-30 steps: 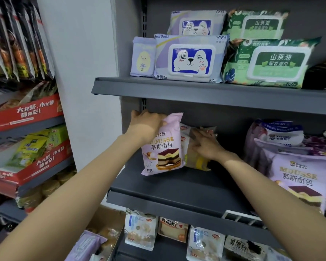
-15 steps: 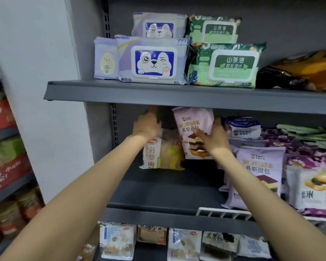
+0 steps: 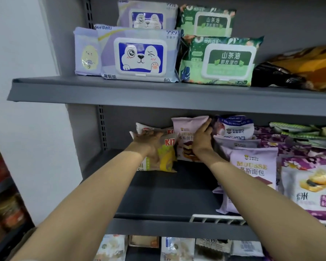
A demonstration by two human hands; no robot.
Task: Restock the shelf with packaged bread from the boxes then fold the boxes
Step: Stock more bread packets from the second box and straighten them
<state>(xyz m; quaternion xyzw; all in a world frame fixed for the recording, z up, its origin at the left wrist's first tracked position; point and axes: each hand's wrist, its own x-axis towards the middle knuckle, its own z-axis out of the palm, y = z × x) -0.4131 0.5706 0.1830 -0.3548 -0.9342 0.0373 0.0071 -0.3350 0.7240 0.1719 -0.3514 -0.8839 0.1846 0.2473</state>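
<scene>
Middle shelf (image 3: 158, 194), back left: left hand (image 3: 149, 142) lies flat-fingered on a yellow bread pack (image 3: 164, 157) printed "KI…", grip not closed. Right hand (image 3: 202, 137) grips a pink XianDu mousse bread pack (image 3: 186, 129) by its right edge, standing upright. Another pack (image 3: 252, 166) reads "MOUSSE 慕斯面包". Wipes above (image 3: 139, 55) read "湿厕纸 80"

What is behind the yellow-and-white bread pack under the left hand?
A second white pack of the same kind stands behind the yellow-and-white bread pack, only its top edge showing. The left hand covers the rest, so anything further back cannot be seen.
</scene>
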